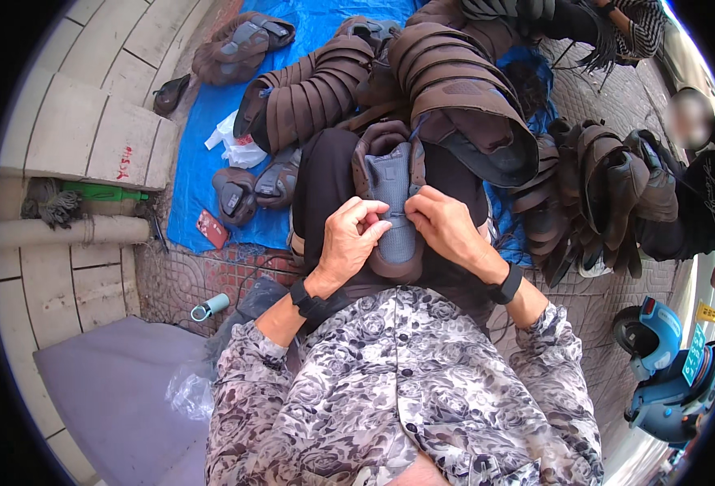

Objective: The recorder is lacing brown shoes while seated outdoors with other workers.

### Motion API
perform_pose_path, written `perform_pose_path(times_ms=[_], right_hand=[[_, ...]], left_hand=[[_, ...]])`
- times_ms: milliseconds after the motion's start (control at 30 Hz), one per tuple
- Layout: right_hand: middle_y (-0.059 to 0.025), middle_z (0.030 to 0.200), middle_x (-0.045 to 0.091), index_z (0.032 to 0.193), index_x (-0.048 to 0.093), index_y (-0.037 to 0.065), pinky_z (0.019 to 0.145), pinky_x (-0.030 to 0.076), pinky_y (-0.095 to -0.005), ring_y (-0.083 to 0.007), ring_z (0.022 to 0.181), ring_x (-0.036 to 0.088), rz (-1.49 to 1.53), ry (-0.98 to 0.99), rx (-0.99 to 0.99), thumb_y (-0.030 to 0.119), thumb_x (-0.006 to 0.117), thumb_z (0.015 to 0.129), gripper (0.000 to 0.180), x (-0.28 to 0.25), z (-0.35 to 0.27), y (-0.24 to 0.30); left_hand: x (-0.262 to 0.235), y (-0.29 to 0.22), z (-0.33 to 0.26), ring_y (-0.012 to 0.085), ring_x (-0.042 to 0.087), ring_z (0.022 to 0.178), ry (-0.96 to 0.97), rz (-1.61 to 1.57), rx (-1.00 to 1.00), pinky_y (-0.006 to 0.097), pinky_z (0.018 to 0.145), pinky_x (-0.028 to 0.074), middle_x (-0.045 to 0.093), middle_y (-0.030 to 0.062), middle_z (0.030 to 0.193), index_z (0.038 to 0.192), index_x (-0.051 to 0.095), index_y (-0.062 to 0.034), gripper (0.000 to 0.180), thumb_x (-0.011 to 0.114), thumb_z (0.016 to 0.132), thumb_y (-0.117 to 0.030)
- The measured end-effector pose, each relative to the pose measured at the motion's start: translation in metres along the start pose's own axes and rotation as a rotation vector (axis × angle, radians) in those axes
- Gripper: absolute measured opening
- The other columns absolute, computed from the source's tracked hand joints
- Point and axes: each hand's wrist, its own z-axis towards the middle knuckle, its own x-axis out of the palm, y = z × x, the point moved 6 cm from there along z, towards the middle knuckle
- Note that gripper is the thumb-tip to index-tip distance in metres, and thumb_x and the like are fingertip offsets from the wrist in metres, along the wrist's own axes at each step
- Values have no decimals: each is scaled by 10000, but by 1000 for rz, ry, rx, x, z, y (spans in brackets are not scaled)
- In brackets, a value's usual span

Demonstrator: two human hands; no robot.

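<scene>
A brown shoe upper (396, 270) with a grey mesh tongue (395, 174) rests on my lap between my knees, its toe pointing toward me. My left hand (347, 236) is at the left side of the tongue, thumb and forefinger pinched together. Opposite it, my right hand (450, 228) pinches at the tongue's right edge. A thin dark line crosses the mesh between the fingertips; whether it is a thread or a seam is unclear. Whatever the fingertips hold is too small to make out.
Nested stacks of brown shoe uppers (454, 77) lie beyond my knees on a blue tarp (198, 182). More uppers (612, 174) are piled at right, beside another person. A red phone-like object (213, 229), a pale blue cylinder (210, 308) and a grey board (122, 389) lie left.
</scene>
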Motion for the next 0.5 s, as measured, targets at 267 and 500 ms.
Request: perform_pose_path(times_ms=[267,500], right_hand=[[-118,760,524,827,545,35,572,451,-385,-313,677,567,-6,-129,-20,40,594,788,63,1,-2,3],[-106,782,536,857,565,66,562,467,-399,-318,675,579,-129,-86,-38,68,611,780,89,1,0,14]], left_hand=[[1,-1,2,74,521,591,24,17,-22,203,532,453,516,24,751,944,638,-2,217,690,735,22],[4,5,-1,90,524,625,42,6,-22,221,569,449,534,35,764,956,631,-3,230,691,734,4]])
